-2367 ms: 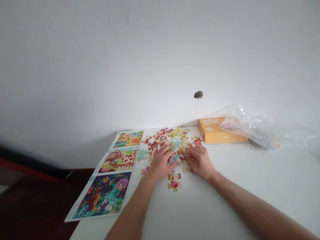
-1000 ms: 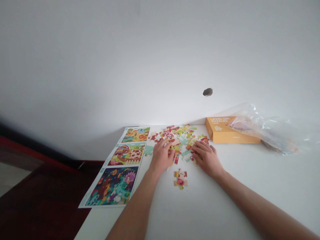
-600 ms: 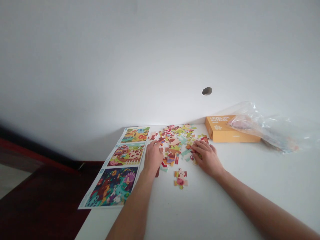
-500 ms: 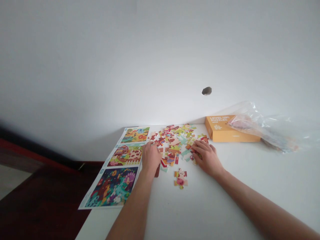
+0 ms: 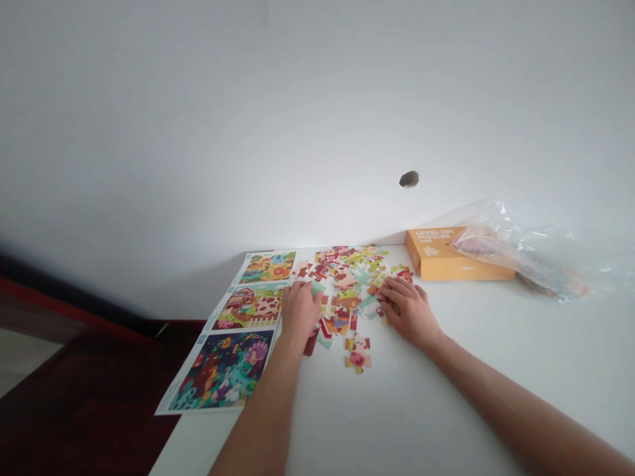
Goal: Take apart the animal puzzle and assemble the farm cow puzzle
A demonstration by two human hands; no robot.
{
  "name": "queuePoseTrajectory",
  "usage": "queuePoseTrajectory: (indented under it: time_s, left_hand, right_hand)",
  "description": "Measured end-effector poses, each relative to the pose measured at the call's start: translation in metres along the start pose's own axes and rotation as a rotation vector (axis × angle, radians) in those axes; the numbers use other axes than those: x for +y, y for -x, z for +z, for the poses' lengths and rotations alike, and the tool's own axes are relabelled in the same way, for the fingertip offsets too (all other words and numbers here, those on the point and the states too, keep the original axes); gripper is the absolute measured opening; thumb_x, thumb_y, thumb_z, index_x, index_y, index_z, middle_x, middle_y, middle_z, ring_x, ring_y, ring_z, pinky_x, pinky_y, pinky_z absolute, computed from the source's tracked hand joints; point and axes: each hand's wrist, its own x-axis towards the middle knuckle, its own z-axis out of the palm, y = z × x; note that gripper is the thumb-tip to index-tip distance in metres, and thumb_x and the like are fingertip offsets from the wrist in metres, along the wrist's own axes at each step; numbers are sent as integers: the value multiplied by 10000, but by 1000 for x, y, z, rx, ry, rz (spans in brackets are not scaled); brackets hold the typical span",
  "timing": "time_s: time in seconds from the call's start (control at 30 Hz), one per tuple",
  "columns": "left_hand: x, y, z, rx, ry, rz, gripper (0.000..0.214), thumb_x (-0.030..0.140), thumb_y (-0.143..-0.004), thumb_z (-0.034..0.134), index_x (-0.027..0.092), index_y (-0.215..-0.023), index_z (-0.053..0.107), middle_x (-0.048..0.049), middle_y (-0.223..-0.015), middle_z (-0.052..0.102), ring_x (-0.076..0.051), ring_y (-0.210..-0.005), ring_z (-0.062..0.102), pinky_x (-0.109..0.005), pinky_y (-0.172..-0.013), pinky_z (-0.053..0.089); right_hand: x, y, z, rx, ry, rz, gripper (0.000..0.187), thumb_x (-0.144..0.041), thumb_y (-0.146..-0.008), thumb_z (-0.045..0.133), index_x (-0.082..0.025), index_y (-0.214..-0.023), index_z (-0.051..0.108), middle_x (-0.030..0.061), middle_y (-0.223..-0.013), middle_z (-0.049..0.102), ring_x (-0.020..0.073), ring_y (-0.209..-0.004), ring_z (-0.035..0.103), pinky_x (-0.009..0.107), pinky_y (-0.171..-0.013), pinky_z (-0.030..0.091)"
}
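Note:
Loose jigsaw puzzle pieces [image 5: 346, 277] lie in a heap on the white table, some overlapping. At the heap's left side is my left hand [image 5: 299, 309], fingers bent and closed on a pale green puzzle piece [image 5: 318, 288] that shows beside the index finger and thumb. My right hand [image 5: 407, 309] rests at the right side, its fingers apart and lying over several pieces; what is under the palm is hidden. Nearer to me, a small joined cluster of pieces with a cow's face [image 5: 358, 352] lies flat between my forearms.
A picture sheet [image 5: 198, 346] with three printed scenes lies left of the heap, overhanging the table's left edge. An orange puzzle box [image 5: 464, 270] stands at the back right against the wall. A clear plastic bag [image 5: 538, 254] with more pieces is draped over it.
The pale green piece now shows at my left fingertips, and pieces near that hand have shifted slightly. My right hand has stayed almost in place.

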Motion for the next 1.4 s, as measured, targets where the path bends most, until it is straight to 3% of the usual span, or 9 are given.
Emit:
queuePoseTrajectory:
  time_s: [0.33, 0.5, 0.7, 0.8, 0.93, 1.03, 1.17, 1.3, 1.4]
  left_hand:
    - [3, -1, -4, -46, -16, -42, 364, 405, -869, 592, 164, -1121, 696, -133, -1035, 643, -303, -995, 557, -394, -911, 423]
    - [3, -2, -4, -6, -50, -98, 421, 477, -863, 562, 162, -1105, 703, -161, -1069, 601, -327, -1021, 550, -414, -911, 432]
    - [-2, -12, 4, -17, 97, -181, 497, 504, -761, 664, 133, -1092, 659, -157, -1096, 617, -322, -1077, 560, -403, -956, 413]
    - [-2, -14, 5, 44, 218, -199, 402, 379, -754, 689, 137, -1064, 602, -116, -1047, 646, -276, -1023, 592, -359, -910, 441]
    - [1, -11, 0, 158, 372, -12, 80, 171, -857, 539, 204, -917, 581, -41, -961, 651, -193, -954, 609, -296, -891, 457]
    - [6, -8, -6, 98, 340, 120, 29, 209, -842, 600, 222, -831, 623, -38, -953, 651, -212, -1004, 590, -322, -941, 442]
    - [6, -7, -9, 30, 346, 137, 179, 362, -805, 675, 241, -936, 694, -41, -1043, 670, -241, -1055, 577, -363, -977, 429]
    - [-7, -12, -5, 132, 333, 39, 272, 210, -863, 536, 250, -1079, 695, -41, -1148, 671, -243, -1135, 553, -388, -1025, 397]
    - [-16, -14, -3, 91, 281, -74, 336, 192, -807, 578, 266, -1109, 705, -48, -1203, 652, -273, -1147, 540, -427, -1023, 396]
  right_hand:
    - [2, 1, 2, 15, -5, -1, 277, -308, -927, 529, -261, -1163, 667, 65, -1379, 578, 268, -1298, 475, 505, -1052, 357]
    - [3, 1, 3, 19, -7, -7, 281, -313, -924, 536, -262, -1170, 662, 68, -1374, 581, 259, -1309, 466, 494, -1055, 360]
    - [4, 2, 4, 25, -7, -11, 279, -309, -912, 552, -262, -1165, 661, 69, -1368, 585, 259, -1300, 474, 492, -1055, 359]
    - [5, 1, 5, 30, -15, -12, 282, -307, -911, 551, -267, -1170, 658, 70, -1371, 582, 257, -1308, 466, 496, -1060, 353]
    - [6, 1, 5, 15, -14, -5, 288, -303, -917, 542, -272, -1182, 651, 68, -1381, 575, 263, -1319, 456, 511, -1056, 347]
    - [0, 1, -1, 20, -2, 9, 263, -304, -923, 528, -276, -1143, 670, 72, -1362, 590, 283, -1300, 474, 567, -1065, 305]
    - [-21, 7, -18, -7, -63, -182, 319, -344, -917, 526, -273, -1198, 660, 72, -1374, 584, 294, -1360, 410, 566, -1133, 203]
    - [-43, 16, -29, -268, -164, -504, 454, -454, -880, 571, -319, -1313, 590, 35, -1492, 467, 303, -1423, 324, 574, -1177, 72]
    - [-48, 18, -29, -342, -171, -510, 541, -489, -873, 581, -323, -1385, 527, 47, -1551, 371, 331, -1436, 294, 623, -1163, 53]
